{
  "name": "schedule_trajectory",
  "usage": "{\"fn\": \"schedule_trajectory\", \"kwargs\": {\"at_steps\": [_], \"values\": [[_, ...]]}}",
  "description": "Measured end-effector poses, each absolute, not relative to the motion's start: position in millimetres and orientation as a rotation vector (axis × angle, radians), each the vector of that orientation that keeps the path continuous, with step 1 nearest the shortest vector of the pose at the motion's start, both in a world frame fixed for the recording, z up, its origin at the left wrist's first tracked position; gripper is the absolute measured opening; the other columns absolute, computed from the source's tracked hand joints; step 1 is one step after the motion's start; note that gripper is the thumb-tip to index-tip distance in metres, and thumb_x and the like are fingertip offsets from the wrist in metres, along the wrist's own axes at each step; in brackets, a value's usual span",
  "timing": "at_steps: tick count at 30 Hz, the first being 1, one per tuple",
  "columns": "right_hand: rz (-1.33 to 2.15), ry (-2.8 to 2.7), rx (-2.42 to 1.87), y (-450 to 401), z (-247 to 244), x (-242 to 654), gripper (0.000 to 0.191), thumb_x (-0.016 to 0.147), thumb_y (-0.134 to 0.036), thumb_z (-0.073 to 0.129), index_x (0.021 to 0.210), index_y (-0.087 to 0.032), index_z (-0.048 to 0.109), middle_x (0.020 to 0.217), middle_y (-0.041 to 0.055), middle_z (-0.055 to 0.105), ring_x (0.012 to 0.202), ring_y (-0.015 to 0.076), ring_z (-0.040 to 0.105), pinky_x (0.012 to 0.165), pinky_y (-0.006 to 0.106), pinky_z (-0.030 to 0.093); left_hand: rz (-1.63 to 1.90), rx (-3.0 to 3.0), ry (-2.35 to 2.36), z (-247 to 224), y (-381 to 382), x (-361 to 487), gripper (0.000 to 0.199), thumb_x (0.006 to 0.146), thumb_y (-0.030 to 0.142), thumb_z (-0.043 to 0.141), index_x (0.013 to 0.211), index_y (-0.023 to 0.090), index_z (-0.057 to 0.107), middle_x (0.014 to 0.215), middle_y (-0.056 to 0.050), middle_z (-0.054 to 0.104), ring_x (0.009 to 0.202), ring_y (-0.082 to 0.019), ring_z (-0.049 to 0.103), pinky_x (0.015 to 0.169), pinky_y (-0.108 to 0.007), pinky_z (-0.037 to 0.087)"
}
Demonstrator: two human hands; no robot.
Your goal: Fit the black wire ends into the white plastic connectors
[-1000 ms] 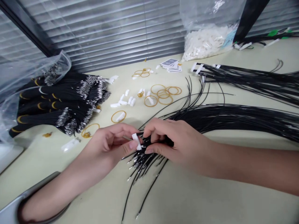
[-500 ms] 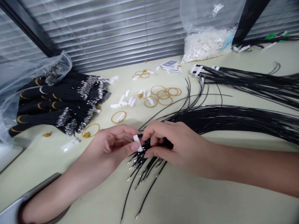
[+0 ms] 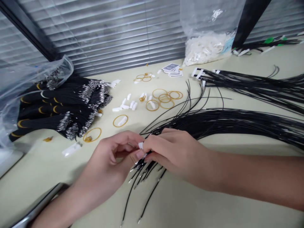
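My left hand [image 3: 120,158] pinches a small white plastic connector housing [image 3: 141,145] between thumb and fingers. Most of the housing is covered by fingertips. My right hand [image 3: 177,155] is closed at the housing's right side, its thumb and forefinger pinched on a black wire whose end is hidden. Both hands meet above the left end of a loose bundle of black wires [image 3: 228,123]. Metal-tipped wire ends [image 3: 140,177] fan out below the fingers, and two longer ones reach toward the near edge of the view.
Banded black wire bundles [image 3: 54,106] with metal terminals lie at the left. Rubber bands [image 3: 166,100] and loose white connectors [image 3: 124,104] are scattered mid-table. A bag of white parts [image 3: 206,49], cards [image 3: 171,68] and another wire bundle [image 3: 249,85] are farther back.
My right hand has moved left and closed up against the housing, covering more of it. My left hand still holds the housing. The view has shifted slightly.
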State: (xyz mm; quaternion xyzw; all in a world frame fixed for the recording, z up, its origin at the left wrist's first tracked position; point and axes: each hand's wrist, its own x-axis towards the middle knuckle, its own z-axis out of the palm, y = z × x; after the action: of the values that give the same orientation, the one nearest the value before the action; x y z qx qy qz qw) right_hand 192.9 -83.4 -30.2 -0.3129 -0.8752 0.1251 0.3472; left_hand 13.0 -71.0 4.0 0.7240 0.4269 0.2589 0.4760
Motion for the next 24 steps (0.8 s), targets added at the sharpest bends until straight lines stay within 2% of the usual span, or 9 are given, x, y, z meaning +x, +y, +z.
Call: {"fn": "schedule_trajectory", "kwargs": {"at_steps": [4, 7, 11, 17, 20, 24], "values": [[0.277, -2.266, -0.866, -83.9, -28.0, 193.2, 0.011, 0.089, -0.015, 0.051, 0.098, -0.018, 0.046, 0.080, -0.0050, 0.062, 0.067, 0.0092, 0.056, 0.065, 0.023, 0.037, 0.614, 1.735, 1.065, 5.2, -66.8, 9.9, 0.007, 0.082, 0.021, 0.057, 0.083, 0.016, 0.061, 0.072, 0.000, 0.066, 0.067, -0.010, 0.063, 0.061, -0.015, 0.050], [0.335, -2.279, -0.898, -85.4, -23.7, 195.6, 0.017, 0.088, -0.008, 0.045, 0.103, -0.016, 0.048, 0.087, 0.0000, 0.064, 0.073, 0.0124, 0.056, 0.066, 0.025, 0.039, 0.588, 1.733, 1.085, 5.7, -63.1, 6.6, 0.008, 0.084, 0.024, 0.057, 0.087, 0.017, 0.059, 0.075, 0.000, 0.065, 0.072, -0.011, 0.062, 0.065, -0.017, 0.049], [0.449, -2.255, -0.953, -86.0, -22.2, 198.6, 0.023, 0.087, -0.006, 0.042, 0.106, -0.017, 0.048, 0.089, 0.0003, 0.063, 0.074, 0.0112, 0.055, 0.065, 0.023, 0.039, 0.556, 1.792, 1.096, 5.3, -61.3, 5.5, 0.008, 0.086, 0.027, 0.055, 0.089, 0.019, 0.056, 0.073, 0.001, 0.059, 0.071, -0.012, 0.060, 0.060, -0.019, 0.046], [0.491, -2.206, -0.969, -82.7, -26.9, 197.5, 0.013, 0.088, -0.008, 0.043, 0.096, -0.018, 0.046, 0.078, -0.0036, 0.057, 0.067, 0.0074, 0.048, 0.061, 0.019, 0.034, 0.540, 1.758, 1.088, 4.1, -63.7, 8.3, 0.010, 0.087, 0.029, 0.054, 0.086, 0.019, 0.053, 0.068, 0.002, 0.054, 0.069, -0.013, 0.056, 0.056, -0.021, 0.041], [0.443, -2.255, -0.899, -81.8, -26.8, 198.1, 0.012, 0.086, -0.006, 0.040, 0.087, -0.017, 0.044, 0.072, -0.0041, 0.052, 0.062, 0.0069, 0.042, 0.059, 0.018, 0.033, 0.558, 1.776, 1.111, 2.6, -66.2, 8.9, 0.011, 0.086, 0.029, 0.055, 0.088, 0.018, 0.054, 0.068, 0.001, 0.055, 0.068, -0.013, 0.055, 0.055, -0.021, 0.041], [0.413, -2.260, -0.849, -82.4, -24.7, 199.3, 0.011, 0.088, -0.009, 0.037, 0.084, -0.018, 0.040, 0.067, -0.0041, 0.047, 0.061, 0.0071, 0.041, 0.057, 0.017, 0.032, 0.568, 1.782, 1.125, 1.6, -68.7, 9.1, 0.011, 0.087, 0.027, 0.053, 0.090, 0.017, 0.055, 0.070, -0.001, 0.060, 0.067, -0.013, 0.057, 0.056, -0.022, 0.043]]}}
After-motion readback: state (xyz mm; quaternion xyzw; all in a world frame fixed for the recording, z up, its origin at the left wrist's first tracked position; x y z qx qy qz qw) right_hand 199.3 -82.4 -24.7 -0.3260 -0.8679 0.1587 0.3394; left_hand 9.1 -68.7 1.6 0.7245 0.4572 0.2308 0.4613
